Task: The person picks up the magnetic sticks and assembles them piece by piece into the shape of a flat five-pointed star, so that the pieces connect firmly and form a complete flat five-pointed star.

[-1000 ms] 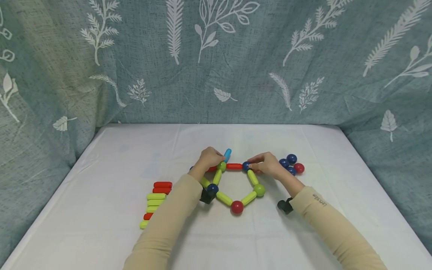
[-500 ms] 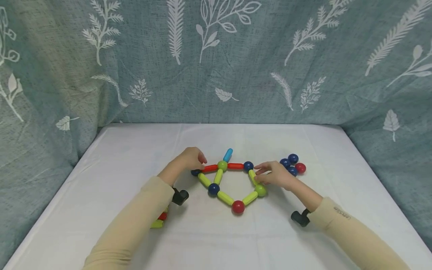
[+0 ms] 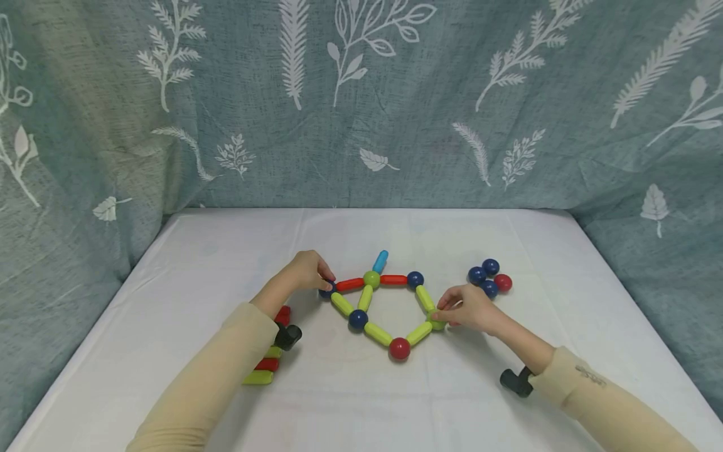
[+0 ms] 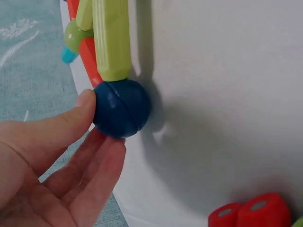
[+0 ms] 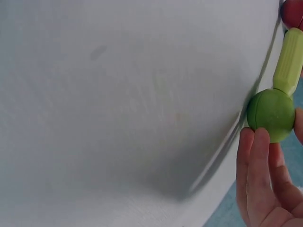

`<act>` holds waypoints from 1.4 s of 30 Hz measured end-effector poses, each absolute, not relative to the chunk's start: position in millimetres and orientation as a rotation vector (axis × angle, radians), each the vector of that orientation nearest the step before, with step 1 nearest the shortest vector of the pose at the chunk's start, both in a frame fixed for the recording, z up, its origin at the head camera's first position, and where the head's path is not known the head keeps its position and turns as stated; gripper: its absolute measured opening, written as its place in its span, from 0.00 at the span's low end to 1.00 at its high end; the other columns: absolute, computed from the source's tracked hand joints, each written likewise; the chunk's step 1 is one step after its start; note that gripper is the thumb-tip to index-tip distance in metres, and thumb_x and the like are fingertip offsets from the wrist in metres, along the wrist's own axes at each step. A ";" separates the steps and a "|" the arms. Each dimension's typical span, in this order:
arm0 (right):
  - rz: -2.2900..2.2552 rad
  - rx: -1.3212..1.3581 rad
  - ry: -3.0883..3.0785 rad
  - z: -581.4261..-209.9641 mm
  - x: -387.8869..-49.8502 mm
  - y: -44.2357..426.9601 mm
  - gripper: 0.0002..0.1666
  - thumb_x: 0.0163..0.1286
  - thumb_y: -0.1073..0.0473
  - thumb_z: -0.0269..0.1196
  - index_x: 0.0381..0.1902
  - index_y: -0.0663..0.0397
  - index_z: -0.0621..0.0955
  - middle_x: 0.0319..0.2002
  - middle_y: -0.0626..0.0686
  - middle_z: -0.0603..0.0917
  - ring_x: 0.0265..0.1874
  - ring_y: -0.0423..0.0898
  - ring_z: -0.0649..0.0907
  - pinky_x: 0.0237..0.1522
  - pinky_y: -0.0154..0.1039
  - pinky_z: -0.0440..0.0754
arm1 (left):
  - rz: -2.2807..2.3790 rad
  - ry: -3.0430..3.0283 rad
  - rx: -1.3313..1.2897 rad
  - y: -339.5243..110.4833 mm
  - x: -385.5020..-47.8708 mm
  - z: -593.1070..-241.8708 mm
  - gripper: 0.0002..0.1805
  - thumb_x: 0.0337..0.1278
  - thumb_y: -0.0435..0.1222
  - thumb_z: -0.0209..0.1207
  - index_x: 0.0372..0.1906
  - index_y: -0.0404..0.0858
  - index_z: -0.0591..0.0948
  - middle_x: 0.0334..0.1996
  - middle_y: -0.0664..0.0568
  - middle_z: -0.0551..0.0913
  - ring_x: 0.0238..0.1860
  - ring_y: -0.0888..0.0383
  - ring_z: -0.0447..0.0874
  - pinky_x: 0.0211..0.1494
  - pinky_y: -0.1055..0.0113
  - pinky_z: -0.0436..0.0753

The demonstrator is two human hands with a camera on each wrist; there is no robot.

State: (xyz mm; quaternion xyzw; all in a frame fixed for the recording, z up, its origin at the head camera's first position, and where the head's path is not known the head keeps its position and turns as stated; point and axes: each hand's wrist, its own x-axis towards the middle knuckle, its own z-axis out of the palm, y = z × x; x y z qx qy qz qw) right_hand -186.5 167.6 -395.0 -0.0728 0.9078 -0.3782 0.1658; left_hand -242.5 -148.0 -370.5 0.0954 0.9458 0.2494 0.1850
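Sticks and balls join into a closed five-sided ring with a triangle on its left. My left hand (image 3: 305,271) pinches the dark blue ball (image 4: 120,108) at the triangle's left corner, between thumb and fingers. On the ring's right side my right hand (image 3: 470,307) holds the green ball (image 5: 271,115) between thumb and fingertips. A light blue stick (image 3: 381,260) points up from the other green ball (image 3: 371,279). The red ball (image 3: 399,349) forms the near corner, and a blue ball (image 3: 415,279) the upper right one.
Right of the ring lie several loose blue balls (image 3: 477,275) and a red ball (image 3: 503,282). Loose red and green sticks (image 3: 258,377) are partly hidden under the left forearm. A patterned curtain (image 3: 339,157) hangs behind the white table (image 3: 361,414).
My left hand has moved left from the upper green ball to the triangle's corner ball. My right hand has left the upper blue ball and come nearer, onto the right green ball.
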 end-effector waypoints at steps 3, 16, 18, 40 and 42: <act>-1.046 -0.208 2.618 -395.0 -192.0 168.7 0.14 0.53 0.57 0.69 0.32 0.61 0.81 0.27 0.51 0.80 0.22 0.42 0.78 0.26 0.34 0.78 | 0.707 2.649 0.251 -151.5 -238.1 -371.2 0.09 0.44 0.31 0.67 0.35 0.35 0.85 0.29 0.50 0.84 0.34 0.56 0.78 0.42 0.64 0.77; -1.065 -0.059 2.613 -391.6 -234.3 166.0 0.16 0.57 0.58 0.66 0.41 0.63 0.80 0.34 0.56 0.80 0.26 0.44 0.78 0.30 0.34 0.78 | 0.642 2.671 0.504 -143.1 -187.3 -371.7 0.08 0.38 0.34 0.71 0.19 0.37 0.82 0.15 0.56 0.77 0.22 0.61 0.70 0.26 0.71 0.71; -1.078 -0.028 2.604 -391.7 -240.1 163.8 0.17 0.57 0.59 0.66 0.42 0.63 0.80 0.36 0.57 0.80 0.27 0.44 0.79 0.31 0.34 0.79 | 0.617 2.681 0.500 -136.5 -179.6 -371.1 0.10 0.38 0.34 0.71 0.17 0.38 0.80 0.15 0.56 0.74 0.22 0.61 0.69 0.26 0.71 0.70; -1.154 0.117 2.544 -393.6 -263.1 143.9 0.17 0.59 0.61 0.65 0.46 0.61 0.81 0.43 0.58 0.81 0.30 0.43 0.79 0.33 0.32 0.79 | 0.501 2.649 0.507 -119.4 -151.7 -358.7 0.08 0.45 0.36 0.68 0.21 0.37 0.81 0.16 0.55 0.74 0.22 0.60 0.69 0.26 0.70 0.72; -1.154 0.119 2.544 -394.5 -263.3 142.6 0.17 0.59 0.60 0.65 0.46 0.60 0.81 0.42 0.57 0.81 0.29 0.43 0.79 0.33 0.32 0.79 | 0.487 2.651 0.517 -134.1 -156.2 -352.8 0.06 0.49 0.36 0.65 0.28 0.36 0.83 0.22 0.53 0.78 0.26 0.58 0.74 0.31 0.66 0.76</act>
